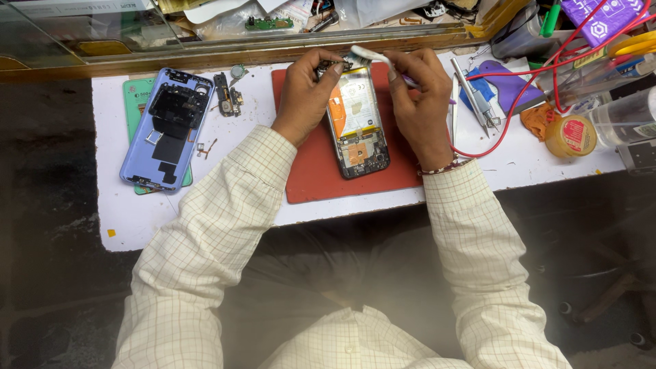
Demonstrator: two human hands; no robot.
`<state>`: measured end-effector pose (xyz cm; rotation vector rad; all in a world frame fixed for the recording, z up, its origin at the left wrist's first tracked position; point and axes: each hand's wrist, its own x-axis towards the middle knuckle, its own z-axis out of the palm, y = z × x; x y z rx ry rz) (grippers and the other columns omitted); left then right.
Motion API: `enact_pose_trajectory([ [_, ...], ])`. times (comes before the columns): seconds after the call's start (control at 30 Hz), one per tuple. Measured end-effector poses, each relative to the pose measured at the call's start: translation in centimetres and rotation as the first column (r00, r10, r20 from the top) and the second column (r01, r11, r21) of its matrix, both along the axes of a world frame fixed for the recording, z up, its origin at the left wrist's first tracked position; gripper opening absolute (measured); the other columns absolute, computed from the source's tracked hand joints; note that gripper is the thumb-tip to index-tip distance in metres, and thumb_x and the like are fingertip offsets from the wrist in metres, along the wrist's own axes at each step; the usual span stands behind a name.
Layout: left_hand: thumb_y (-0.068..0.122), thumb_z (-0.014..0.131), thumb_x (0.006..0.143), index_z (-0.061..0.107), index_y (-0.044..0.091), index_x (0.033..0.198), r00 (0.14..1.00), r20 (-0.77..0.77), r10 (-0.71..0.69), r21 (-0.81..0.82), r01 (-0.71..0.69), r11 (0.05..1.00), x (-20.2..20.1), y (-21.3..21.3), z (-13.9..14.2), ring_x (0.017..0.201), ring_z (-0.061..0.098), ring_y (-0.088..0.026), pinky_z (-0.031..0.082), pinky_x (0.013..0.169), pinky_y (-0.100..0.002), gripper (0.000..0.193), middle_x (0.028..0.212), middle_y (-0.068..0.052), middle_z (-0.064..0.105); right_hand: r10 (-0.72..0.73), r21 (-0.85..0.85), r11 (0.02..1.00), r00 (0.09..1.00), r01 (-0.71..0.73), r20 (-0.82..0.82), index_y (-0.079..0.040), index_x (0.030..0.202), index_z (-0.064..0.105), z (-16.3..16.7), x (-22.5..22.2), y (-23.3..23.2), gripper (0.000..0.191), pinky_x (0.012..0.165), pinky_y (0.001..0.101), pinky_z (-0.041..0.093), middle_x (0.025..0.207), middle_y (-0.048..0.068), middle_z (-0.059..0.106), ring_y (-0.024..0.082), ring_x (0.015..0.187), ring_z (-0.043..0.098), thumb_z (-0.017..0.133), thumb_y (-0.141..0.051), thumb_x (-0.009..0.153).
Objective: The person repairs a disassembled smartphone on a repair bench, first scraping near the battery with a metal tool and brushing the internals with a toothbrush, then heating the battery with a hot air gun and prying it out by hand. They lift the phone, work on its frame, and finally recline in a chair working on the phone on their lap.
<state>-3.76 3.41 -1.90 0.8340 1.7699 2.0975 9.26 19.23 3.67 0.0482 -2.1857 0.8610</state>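
**A:** What lies at the centre of the frame?

**B:** An opened phone (357, 123), back cover off, lying flat on a red mat (311, 171) with its battery and circuit boards exposed. It sits just above centre, long axis running top to bottom.

**A:** How are the hands placed?

**B:** The left hand (304, 96) rests at the phone's upper left corner, its fingers closed on a small dark part at the top edge. The right hand (420, 102) has its fingers closed round the handle of a toothbrush (372, 58), whose white head touches the phone's top end.

**A:** How would the phone handle?

**B:** Judged from its look: light, stiff, and fragile where open. The bare boards and thin orange ribbon cables would likely tear or crack under pressure. The safest hold appears to be the outer frame along the long sides, away from the battery and connectors. The smooth frame may slide on the mat, so steadying one corner seems sensible.

**A:** And round about?

**B:** To the left of the frame, on the white table (116, 219), lies a lilac back cover (167, 130) over a green card, with a small loose circuit board (227, 94) beside it. To the right lie tweezers (471, 96), a purple pry tool (509, 82), red wires (526, 96) and a small yellow jar (570, 135). A cluttered shelf runs along the top.
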Motion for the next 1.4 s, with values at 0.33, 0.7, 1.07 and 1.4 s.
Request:
enact_pose_trajectory([
  [0.33, 0.014, 0.062, 0.101, 0.065, 0.006, 0.110, 1.000, -0.003, -0.007, -0.026, 0.006, 1.000, -0.1, 0.1, 0.1, 0.075, 0.063, -0.005, 0.055, 0.067, -0.023, 0.012, 0.093, -0.001, 0.072, -0.014, 0.176, 0.984, 1.000, 0.016, -0.010, -0.002, 0.123, 0.074, 0.7, 0.3, -0.2, 0.029, 0.076, 0.0343, 0.052, 0.101, 0.012, 0.060, 0.023, 0.091, 0.064, 0.069, 0.010, 0.096],
  [0.7, 0.014, 0.063, 0.103, 0.065, 0.005, 0.109, 1.000, -0.023, -0.011, -0.017, 0.011, 1.000, -0.3, 0.1, -0.2, 0.078, 0.064, -0.006, 0.055, 0.069, -0.024, 0.011, 0.094, -0.002, 0.071, -0.050, 0.158, 0.986, 0.999, 0.051, -0.010, -0.003, 0.125, 0.073, 0.7, 0.3, -0.4, 0.030, 0.073, 0.0327, 0.051, 0.101, 0.012, 0.059, 0.022, 0.086, 0.063, 0.068, 0.011, 0.099],
  [1.07, 0.013, 0.062, 0.102, 0.065, 0.005, 0.110, 1.000, -0.007, -0.020, 0.031, 0.020, 0.999, -0.1, 0.1, -0.1, 0.078, 0.064, -0.006, 0.054, 0.069, -0.024, 0.011, 0.095, -0.002, 0.072, -0.041, 0.243, 0.969, 0.998, 0.050, -0.044, -0.003, 0.125, 0.072, 1.1, 0.6, -0.5, 0.034, 0.079, 0.0358, 0.052, 0.105, 0.013, 0.060, 0.026, 0.092, 0.063, 0.069, 0.012, 0.095],
  [1.4, 0.015, 0.063, 0.103, 0.066, 0.004, 0.110, 1.000, -0.007, -0.030, 0.041, 0.031, 0.999, -0.2, 0.2, 0.0, 0.078, 0.064, -0.005, 0.056, 0.070, -0.023, 0.013, 0.094, -0.002, 0.072, -0.297, 0.205, 0.932, 0.954, 0.298, -0.035, -0.002, 0.119, 0.073, -0.8, -0.3, 1.6, 0.023, 0.076, 0.0369, 0.051, 0.103, 0.011, 0.061, 0.025, 0.091, 0.064, 0.068, 0.006, 0.098],
])
